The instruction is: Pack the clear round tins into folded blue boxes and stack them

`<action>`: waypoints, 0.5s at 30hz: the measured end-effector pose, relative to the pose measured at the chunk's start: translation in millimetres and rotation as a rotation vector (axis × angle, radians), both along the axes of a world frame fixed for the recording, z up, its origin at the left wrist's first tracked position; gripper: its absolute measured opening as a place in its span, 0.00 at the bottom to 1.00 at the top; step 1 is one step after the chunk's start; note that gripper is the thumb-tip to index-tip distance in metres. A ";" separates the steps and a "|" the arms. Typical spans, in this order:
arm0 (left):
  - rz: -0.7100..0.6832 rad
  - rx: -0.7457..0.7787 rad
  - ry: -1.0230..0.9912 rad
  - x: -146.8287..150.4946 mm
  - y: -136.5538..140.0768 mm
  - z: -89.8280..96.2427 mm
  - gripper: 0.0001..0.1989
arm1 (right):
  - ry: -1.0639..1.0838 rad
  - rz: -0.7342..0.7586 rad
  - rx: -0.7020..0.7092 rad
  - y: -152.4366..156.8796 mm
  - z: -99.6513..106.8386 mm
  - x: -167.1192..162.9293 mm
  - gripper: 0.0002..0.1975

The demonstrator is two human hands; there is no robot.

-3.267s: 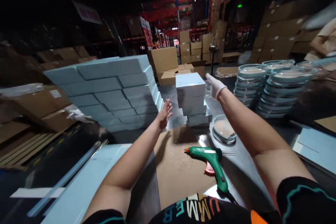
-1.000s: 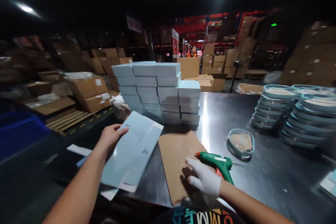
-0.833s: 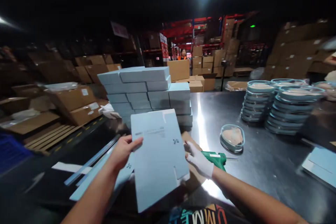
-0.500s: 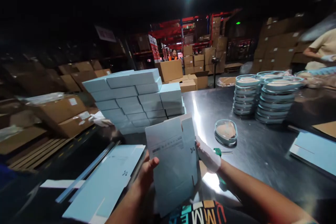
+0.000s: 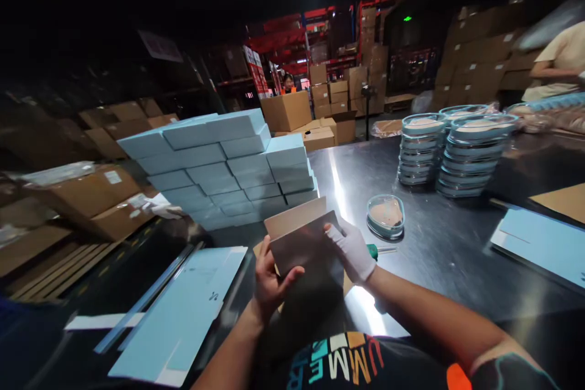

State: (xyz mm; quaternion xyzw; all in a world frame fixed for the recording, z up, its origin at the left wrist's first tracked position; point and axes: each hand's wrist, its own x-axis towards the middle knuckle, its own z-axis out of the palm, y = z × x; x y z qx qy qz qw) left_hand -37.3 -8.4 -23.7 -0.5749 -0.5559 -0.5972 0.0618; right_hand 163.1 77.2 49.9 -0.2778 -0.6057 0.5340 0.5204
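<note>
Hands (image 5: 269, 277) grip carton blank (image 5: 304, 244) edges, just before box stack (image 5: 219, 164).

Glossy steel table (image 5: 425, 256), matt brown cardboard carton blank (image 5: 304, 237), white cloth glove (image 5: 354, 250)

White glove (image 5: 354, 250), black shirt (image 5: 338, 365) with colourful lettering

Both hands fold a flat box blank over the tabletop (image 5: 439, 256).
The bare left hand (image 5: 269, 277) grips the box blank (image 5: 304, 244) at its lower left edge; the white-gloved right hand (image 5: 354, 250) presses its right side. Stacked blue boxes (image 5: 219, 167) stand behind, a lidded dish (image 5: 385, 216) just right.
</note>
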 end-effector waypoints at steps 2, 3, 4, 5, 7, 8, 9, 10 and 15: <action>-0.022 0.128 -0.067 5.8 -3.7 -5.1 0.39 | -0.003 -0.062 0.016 -1.0 -2.8 -8.9 0.20; -0.033 0.164 -0.090 8.1 -5.9 -7.8 0.40 | 0.011 -0.070 0.039 -1.0 -3.4 -11.7 0.22; -0.042 0.172 -0.083 9.3 -8.3 -9.9 0.40 | 0.019 -0.059 0.066 -0.1 -3.1 -12.6 0.26; -0.054 0.150 -0.051 9.3 -11.0 -11.2 0.38 | 0.010 -0.032 0.093 2.2 -2.1 -11.3 0.29; -0.072 0.061 0.030 6.0 -17.1 -9.5 0.30 | -0.142 0.003 0.141 11.4 0.4 -1.5 0.31; -0.069 0.034 0.036 2.9 -20.3 -6.5 0.28 | -0.269 -0.002 0.154 18.0 0.6 6.6 0.30; -0.051 0.032 0.013 -0.7 -23.5 -2.3 0.27 | -0.410 -0.023 0.165 25.2 -0.7 16.4 0.28; -0.017 0.046 -0.035 -4.5 -26.6 2.5 0.27 | -0.548 -0.057 0.167 32.1 -4.0 27.3 0.26; 0.094 0.042 -0.272 -18.2 -37.6 21.7 0.33 | -0.980 -0.169 0.010 43.6 -50.8 76.6 0.20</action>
